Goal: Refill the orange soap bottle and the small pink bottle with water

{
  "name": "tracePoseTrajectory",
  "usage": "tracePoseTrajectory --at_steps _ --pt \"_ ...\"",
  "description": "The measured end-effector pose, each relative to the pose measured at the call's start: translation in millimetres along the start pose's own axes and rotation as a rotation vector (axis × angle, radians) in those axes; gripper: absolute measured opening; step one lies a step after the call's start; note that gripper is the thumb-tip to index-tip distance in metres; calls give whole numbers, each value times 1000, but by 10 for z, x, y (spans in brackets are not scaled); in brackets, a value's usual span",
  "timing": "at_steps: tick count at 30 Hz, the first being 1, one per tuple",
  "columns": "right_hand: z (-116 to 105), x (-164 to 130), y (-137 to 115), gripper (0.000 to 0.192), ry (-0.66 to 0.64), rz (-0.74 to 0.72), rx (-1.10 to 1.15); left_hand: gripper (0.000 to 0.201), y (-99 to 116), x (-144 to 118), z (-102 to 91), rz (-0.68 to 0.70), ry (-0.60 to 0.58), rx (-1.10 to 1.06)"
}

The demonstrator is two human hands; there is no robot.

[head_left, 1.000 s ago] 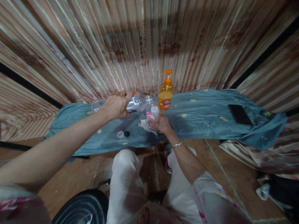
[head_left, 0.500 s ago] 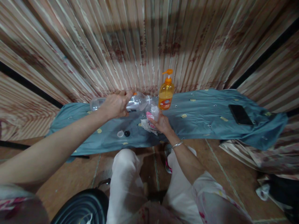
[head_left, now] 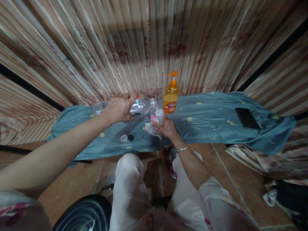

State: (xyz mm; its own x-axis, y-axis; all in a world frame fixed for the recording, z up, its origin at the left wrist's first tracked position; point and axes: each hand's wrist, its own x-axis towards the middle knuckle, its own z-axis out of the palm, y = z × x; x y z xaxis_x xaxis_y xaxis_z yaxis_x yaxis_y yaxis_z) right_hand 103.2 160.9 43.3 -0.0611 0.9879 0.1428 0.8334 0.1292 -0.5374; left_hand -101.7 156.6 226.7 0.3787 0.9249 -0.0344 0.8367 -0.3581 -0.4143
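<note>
My left hand (head_left: 120, 108) is wrapped round a large clear plastic bottle (head_left: 143, 105), tipped onto its side with its neck pointing right. Below that neck, my right hand (head_left: 167, 127) grips a smaller clear bottle (head_left: 156, 118) with a pink and white label. The two bottle mouths are close together; whether they touch I cannot tell. Under the small bottle lies a crumpled white tissue (head_left: 152, 130). Just behind my right hand stands an orange pump bottle (head_left: 171, 98) of yellow liquid. A white cap (head_left: 124, 138) and a black cap (head_left: 130, 137) lie nearer my knees.
A teal patterned cloth (head_left: 204, 128) covers the narrow table. On its right end rests a black phone (head_left: 247, 118). A striped curtain (head_left: 134, 41) hangs right behind the table. Down at the left is a black round stool (head_left: 83, 213).
</note>
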Motion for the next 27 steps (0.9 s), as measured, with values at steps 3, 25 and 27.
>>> tracePoseTrajectory --at_steps 3,25,27 --pt "-17 -4 -11 73 -10 5 8 92 6 -5 -12 0 -3 -15" --pt "-17 -5 -11 73 5 8 36 91 9 -6 -9 -16 -13 -30" --pt "-8 -1 -2 73 14 -3 28 91 12 -4 -13 -18 -22 -27"
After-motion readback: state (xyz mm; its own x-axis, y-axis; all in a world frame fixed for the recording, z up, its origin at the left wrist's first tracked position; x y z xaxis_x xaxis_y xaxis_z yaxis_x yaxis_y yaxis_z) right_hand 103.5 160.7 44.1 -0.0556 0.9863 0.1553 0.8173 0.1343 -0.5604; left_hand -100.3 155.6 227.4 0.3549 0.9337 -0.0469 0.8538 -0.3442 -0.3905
